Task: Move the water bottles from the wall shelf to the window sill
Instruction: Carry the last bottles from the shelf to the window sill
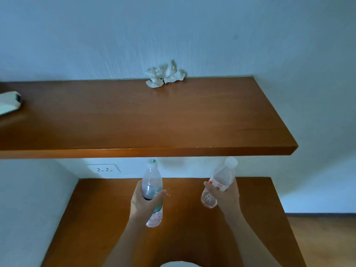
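Observation:
I hold two clear plastic water bottles in front of and below the brown wooden wall shelf [192,120]. My left hand [142,203] grips the middle of a taller bottle with a green-marked cap [152,180], held nearly upright. My right hand [224,195] grips a smaller bottle with a white cap and a red-and-white label [221,178], tilted with its cap up to the right. Both bottles hang in the air above a lower wooden surface. No window sill is in view.
Crumpled white paper [165,76] lies at the back of the shelf against the wall. A white object [9,103] sits at the shelf's left end. A wall socket [104,168] is below the shelf. The lower wooden desk [96,218] spreads beneath my arms; wooden floor [323,239] shows at right.

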`<state>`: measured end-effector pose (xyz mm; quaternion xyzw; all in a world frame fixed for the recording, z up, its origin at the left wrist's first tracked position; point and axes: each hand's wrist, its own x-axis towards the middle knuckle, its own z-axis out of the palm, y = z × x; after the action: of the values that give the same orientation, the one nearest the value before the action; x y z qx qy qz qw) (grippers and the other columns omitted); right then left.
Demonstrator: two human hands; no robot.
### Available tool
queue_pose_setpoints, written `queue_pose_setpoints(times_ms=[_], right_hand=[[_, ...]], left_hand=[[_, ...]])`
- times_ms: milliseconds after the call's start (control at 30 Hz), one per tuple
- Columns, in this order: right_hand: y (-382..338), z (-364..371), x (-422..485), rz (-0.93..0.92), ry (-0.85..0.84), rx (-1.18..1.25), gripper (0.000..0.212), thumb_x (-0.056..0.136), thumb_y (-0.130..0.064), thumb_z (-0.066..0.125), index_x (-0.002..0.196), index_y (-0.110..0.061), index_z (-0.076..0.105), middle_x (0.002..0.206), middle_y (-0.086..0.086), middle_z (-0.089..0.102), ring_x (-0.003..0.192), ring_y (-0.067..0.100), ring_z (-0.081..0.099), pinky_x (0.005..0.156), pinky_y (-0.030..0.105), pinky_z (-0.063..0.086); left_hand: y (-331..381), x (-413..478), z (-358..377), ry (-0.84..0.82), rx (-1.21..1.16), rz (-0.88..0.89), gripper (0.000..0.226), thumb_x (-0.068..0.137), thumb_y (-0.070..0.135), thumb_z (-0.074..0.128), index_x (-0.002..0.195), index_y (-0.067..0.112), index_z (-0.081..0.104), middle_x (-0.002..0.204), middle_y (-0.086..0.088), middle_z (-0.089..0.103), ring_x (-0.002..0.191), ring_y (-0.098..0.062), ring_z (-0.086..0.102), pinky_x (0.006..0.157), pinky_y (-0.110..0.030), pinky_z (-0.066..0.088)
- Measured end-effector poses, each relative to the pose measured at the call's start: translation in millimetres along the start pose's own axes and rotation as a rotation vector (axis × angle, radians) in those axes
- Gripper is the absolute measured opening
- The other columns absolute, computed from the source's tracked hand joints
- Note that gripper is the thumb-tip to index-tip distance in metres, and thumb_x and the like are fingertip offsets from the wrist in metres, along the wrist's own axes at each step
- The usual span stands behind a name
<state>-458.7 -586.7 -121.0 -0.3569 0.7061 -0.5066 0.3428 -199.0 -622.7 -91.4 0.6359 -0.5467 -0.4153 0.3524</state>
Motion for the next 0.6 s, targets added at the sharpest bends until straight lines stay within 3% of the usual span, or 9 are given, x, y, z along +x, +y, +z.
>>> queue_pose_setpoints(times_ms=[133, 233, 333, 467, 600], right_hand=[[-12.8, 19.9, -17.4, -0.02, -0.053, 0.032, 0.089, 0.052, -0.063, 0.084, 0.124, -0.022, 0.051, 0.106, 0.002, 0.064, 0.1, 0.021, 0.066, 0.078, 0.037, 0.063], [-18.6, 33.9, -31.2, -0.065, -0.1, -0.002, 0.089, 0.053, -0.064, 0.082, 0.123, -0.019, 0.05, 0.103, 0.003, 0.063, 0.097, 0.022, 0.066, 0.077, 0.036, 0.063], [-20.8, 49.7, -44.8, -0.064, -0.151, 0.023, 0.091, 0.051, -0.06, 0.086, 0.125, -0.02, 0.051, 0.104, 0.002, 0.064, 0.099, 0.023, 0.066, 0.08, 0.042, 0.063], [-32.4, 78.6, -68.9, -0.122, -0.244, -0.011, 0.075, 0.061, -0.036, 0.094, 0.122, -0.023, 0.052, 0.102, -0.002, 0.065, 0.096, 0.021, 0.066, 0.08, 0.035, 0.062], [-48.1, 110.5, -96.3, -0.152, -0.457, 0.038, 0.084, 0.055, -0.055, 0.089, 0.125, -0.028, 0.05, 0.102, -0.003, 0.066, 0.097, 0.022, 0.068, 0.082, 0.044, 0.063]], left_hand=[[10.8, -18.1, -3.6, -0.01, -0.073, 0.028, 0.046, 0.076, 0.025, 0.083, 0.11, 0.028, 0.052, 0.094, 0.0, 0.062, 0.088, -0.019, 0.064, 0.055, -0.013, 0.052], [13.0, -29.2, -15.3, 0.006, -0.118, 0.036, 0.05, 0.075, 0.026, 0.083, 0.114, 0.024, 0.053, 0.096, -0.003, 0.063, 0.089, -0.021, 0.065, 0.057, -0.015, 0.054], [12.5, -42.6, -36.3, 0.083, -0.198, 0.04, 0.044, 0.077, 0.024, 0.082, 0.108, 0.033, 0.052, 0.096, -0.003, 0.063, 0.088, -0.018, 0.066, 0.059, -0.015, 0.054], [1.4, -64.2, -68.4, 0.191, -0.273, 0.032, 0.049, 0.076, 0.029, 0.081, 0.114, 0.033, 0.05, 0.1, -0.002, 0.063, 0.091, -0.018, 0.066, 0.062, -0.015, 0.054], [-15.8, -91.2, -98.9, 0.331, -0.283, 0.044, 0.06, 0.071, 0.047, 0.081, 0.119, 0.03, 0.049, 0.1, 0.0, 0.063, 0.092, -0.015, 0.067, 0.064, -0.015, 0.054]])
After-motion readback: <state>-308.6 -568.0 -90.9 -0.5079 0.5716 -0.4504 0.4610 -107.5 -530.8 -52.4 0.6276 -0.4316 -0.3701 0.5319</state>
